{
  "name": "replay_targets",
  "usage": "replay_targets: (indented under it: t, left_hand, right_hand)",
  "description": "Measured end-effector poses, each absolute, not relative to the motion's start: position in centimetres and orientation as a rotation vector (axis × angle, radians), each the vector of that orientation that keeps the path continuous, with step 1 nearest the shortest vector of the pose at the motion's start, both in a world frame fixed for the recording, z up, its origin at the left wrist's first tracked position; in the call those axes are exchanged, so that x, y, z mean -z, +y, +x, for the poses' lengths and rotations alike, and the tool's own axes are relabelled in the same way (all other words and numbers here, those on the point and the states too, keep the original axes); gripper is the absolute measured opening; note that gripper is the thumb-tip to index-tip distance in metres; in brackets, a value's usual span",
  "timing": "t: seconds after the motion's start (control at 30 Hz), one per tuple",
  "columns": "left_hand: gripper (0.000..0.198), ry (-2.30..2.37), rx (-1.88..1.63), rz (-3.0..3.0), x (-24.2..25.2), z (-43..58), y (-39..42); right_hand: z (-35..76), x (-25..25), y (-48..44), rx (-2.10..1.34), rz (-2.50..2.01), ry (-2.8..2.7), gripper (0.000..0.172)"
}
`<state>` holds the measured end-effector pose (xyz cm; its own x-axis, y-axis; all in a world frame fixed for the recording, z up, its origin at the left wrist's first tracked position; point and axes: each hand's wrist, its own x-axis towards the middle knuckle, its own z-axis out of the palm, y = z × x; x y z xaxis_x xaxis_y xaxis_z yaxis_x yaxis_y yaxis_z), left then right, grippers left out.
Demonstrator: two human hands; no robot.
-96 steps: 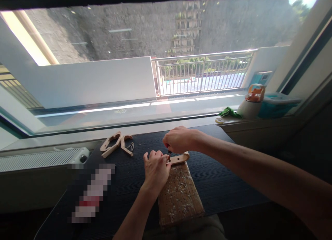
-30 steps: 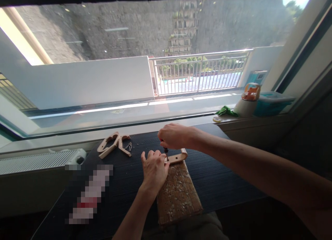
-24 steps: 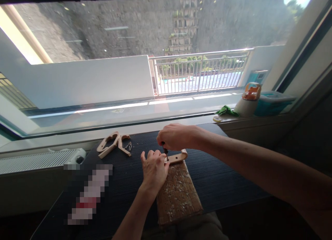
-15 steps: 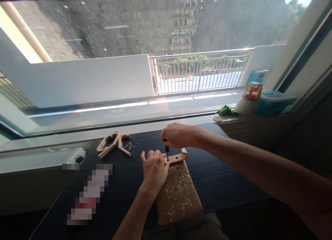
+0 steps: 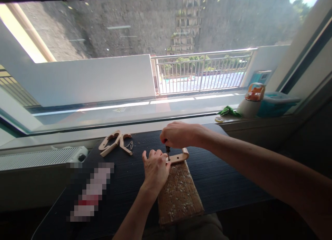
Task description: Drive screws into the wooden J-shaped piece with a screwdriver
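Note:
A curved pale wooden piece with holes lies across the far end of a worn wooden board. My left hand grips the left end of that piece, thumb and fingers pressed on it, with the other fingers partly raised. Above it, my right hand is closed round the handle of a screwdriver. The screwdriver stands upright, its tip at a hole near my left thumb. Its handle is mostly hidden in my fist.
On the dark table, more curved wooden pieces and several screws lie at the back left. A blurred pinkish item lies at the left. The sill holds a green cloth, a spray bottle and a teal box.
The whole view has shifted slightly, so things appear a little further right. My hands keep nearly the same pose on the screwdriver and the wooden piece.

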<state>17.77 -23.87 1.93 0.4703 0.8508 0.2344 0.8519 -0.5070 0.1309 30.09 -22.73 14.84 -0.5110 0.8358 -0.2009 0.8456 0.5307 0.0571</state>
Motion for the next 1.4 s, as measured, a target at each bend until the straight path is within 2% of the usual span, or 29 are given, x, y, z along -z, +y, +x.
replay_targets:
  t: [0.43,0.63,1.4]
  left_hand:
    - [0.012,-1.542,0.444,-2.679,-1.5,17.6,-23.8]
    - [0.013,-1.488,0.453,-2.693,-0.8,17.4,-23.4]
    - [0.012,-1.469,0.489,-2.677,-0.6,17.4,-23.4]
  right_hand:
    - [30.0,-14.7,-22.8,0.011,1.557,2.502,0.026]
    - [29.8,-14.9,-23.1,0.02,1.433,2.568,0.026]
    - [29.1,-14.7,-23.0,0.047,1.428,2.495,0.023]
